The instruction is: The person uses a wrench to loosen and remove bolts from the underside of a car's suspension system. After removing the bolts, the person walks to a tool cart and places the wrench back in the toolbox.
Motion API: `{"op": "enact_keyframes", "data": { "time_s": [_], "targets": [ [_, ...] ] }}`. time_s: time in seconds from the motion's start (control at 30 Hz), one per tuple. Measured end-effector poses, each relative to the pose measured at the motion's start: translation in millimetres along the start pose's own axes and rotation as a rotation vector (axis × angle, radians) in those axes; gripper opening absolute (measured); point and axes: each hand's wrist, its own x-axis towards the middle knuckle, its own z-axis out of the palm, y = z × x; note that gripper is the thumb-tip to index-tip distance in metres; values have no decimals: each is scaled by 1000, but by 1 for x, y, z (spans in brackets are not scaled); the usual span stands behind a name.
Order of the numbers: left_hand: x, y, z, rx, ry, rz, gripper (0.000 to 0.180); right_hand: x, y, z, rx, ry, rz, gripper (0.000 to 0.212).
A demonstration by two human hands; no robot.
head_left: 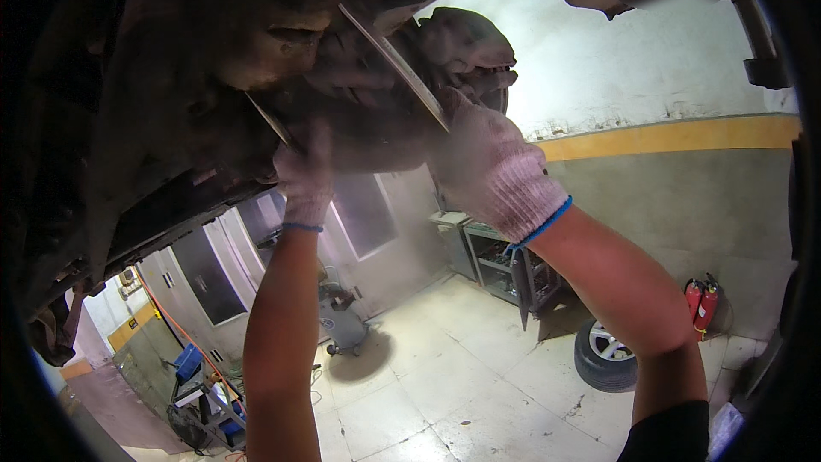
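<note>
Both hands are raised to the dark underside of a vehicle (pixel 171 43), in white knit gloves with blue cuffs. My right hand (pixel 496 167) is closed round the lower end of a long, straight metal bar (pixel 393 64), which slants up and left into the parts overhead. My left hand (pixel 305 175) is closed on a thin metal rod (pixel 269 120), whose upper end reaches a rounded, dirty part (pixel 274 56). What the bar and rod touch is too dark to make out. Behind my right hand hangs a brake assembly (pixel 466 38).
Below are a pale tiled floor (pixel 410 368), a wheel with tyre (pixel 605 355) and red fire extinguishers (pixel 703 304). A grey tool cabinet (pixel 500 265) stands by the wall. A wheeled machine (pixel 342 321) and a cart with blue bins (pixel 205 402) are at left.
</note>
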Motion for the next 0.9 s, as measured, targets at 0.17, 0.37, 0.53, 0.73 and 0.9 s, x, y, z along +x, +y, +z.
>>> {"op": "enact_keyframes", "data": {
  "time_s": [0.17,0.37,0.53,0.73,0.9],
  "targets": [
    [6,-16,2,-50,50,-47,36,30,0,-7,32,5,54,28],
    [1,-6,10,-83,146,203,32,17,4,-9,90,-94,110,32],
    [-9,6,-1,-170,50,-165,31,37,16,5,76,48,46,39],
    [-6,-9,0,-135,89,-20,27,45,33,21,88,111,-115,29],
    [-22,-4,-16,-55,30,-70,29,74,47,27,-49,248,-233,36]
  ]
}}
